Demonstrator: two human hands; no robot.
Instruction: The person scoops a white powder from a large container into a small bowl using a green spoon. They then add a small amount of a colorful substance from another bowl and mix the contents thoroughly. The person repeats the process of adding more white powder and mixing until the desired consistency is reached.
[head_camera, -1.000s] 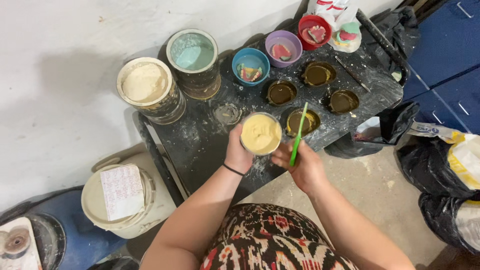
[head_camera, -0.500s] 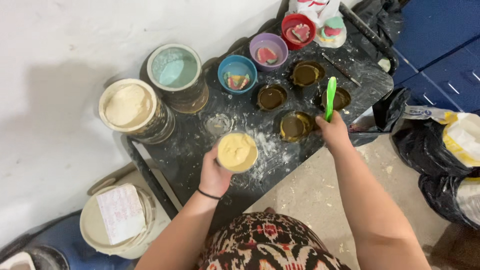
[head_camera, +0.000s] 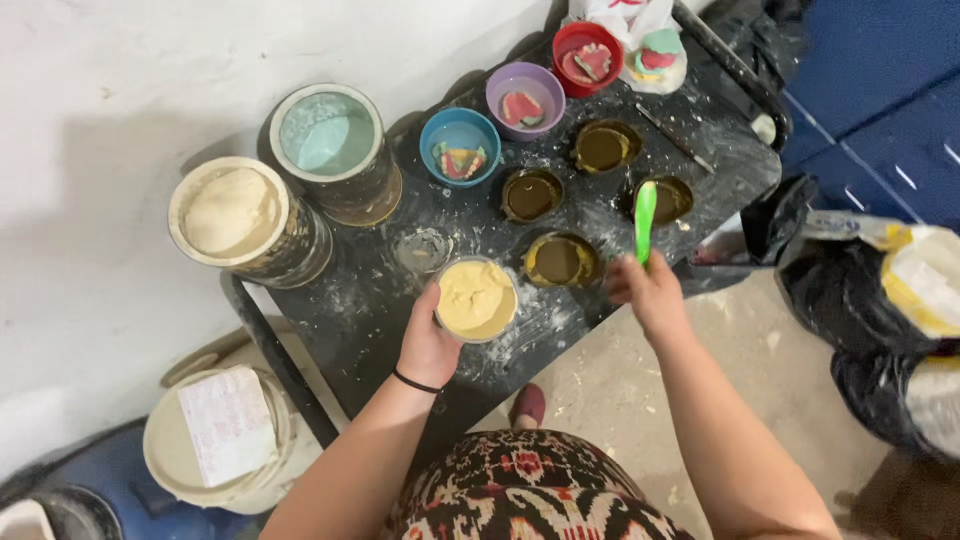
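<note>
Left hand (head_camera: 428, 345) wrapped around small round cup of pale yellow paste (head_camera: 477, 298), held just above near edge of dusty black cart top (head_camera: 380, 330). Right hand (head_camera: 648, 292) closed on bright green plastic spatula (head_camera: 645, 220), blade pointing up and away, tip over rightmost dark round mould (head_camera: 671, 199). Hands well apart.

Progress, judged from current layout:
- Yellow cup nearly full, surface heaped; very little looks taken out.
- Four dark round moulds on cart: back one (head_camera: 604, 146), middle one (head_camera: 531, 194), near one (head_camera: 560, 260), plus rightmost. All show dark brownish insides; no yellow paste seen in any. Can't tell if the darkness is liquid or bare mould.
- Blue bowl (head_camera: 460, 147), purple bowl (head_camera: 525, 100) and red bowl (head_camera: 588, 58) each hold pink-and-white cast pieces, apparently already set aside.
- Two big tins at left: one of cream powder (head_camera: 240, 215), one of pale teal powder (head_camera: 328, 135), both open.
- Small empty clear cup (head_camera: 422, 250) just beside yellow cup.
- White lidded bucket (head_camera: 215, 440) on floor, left of cart.

Read: mix looks ready, filling of moulds at most just starting; all four likely left to do.
</note>
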